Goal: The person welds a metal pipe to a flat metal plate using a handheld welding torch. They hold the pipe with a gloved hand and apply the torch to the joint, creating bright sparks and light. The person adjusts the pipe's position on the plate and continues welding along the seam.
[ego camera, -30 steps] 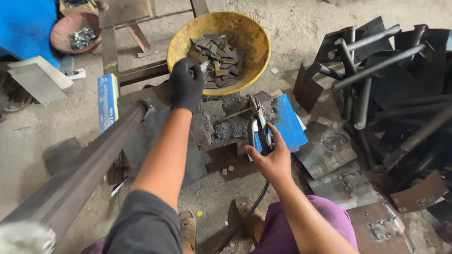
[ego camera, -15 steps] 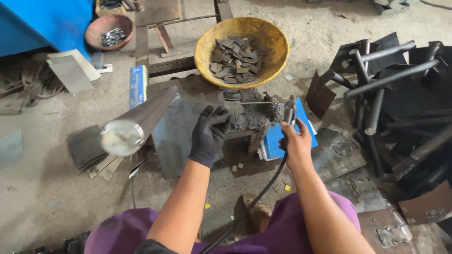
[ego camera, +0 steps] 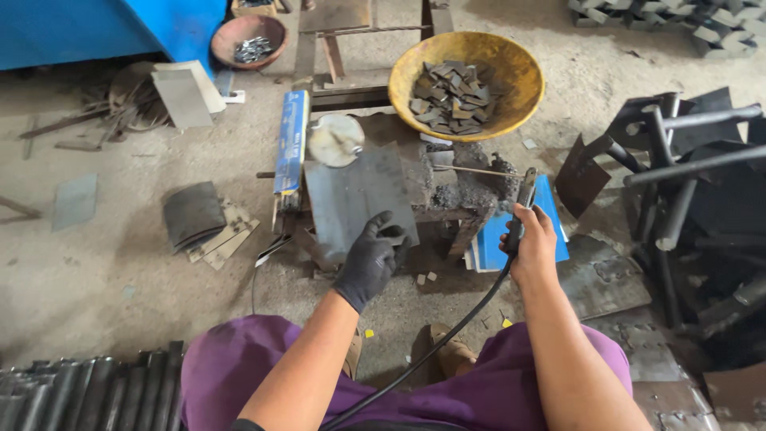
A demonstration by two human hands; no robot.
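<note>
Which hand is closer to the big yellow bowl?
Right. The right hand sits below the yellow bowl, holding a welding tool. The gloved left hand is farther off, gripping a grey metal plate.

The left hand (ego camera: 371, 259) wore a matt black knitted glove, while the right hand (ego camera: 532, 247) was bare. The sheet (ego camera: 355, 199) under the glove was dull grey metal, smooth but smudged. The welding holder (ego camera: 520, 209) looked like worn metal on a glossy black rubber cable (ego camera: 431, 351). The yellow bowl (ego camera: 523, 76) was scuffed and dusty, filled with dark matt metal scraps (ego camera: 451, 97). The floor (ego camera: 96, 263) was rough grey concrete.
</note>
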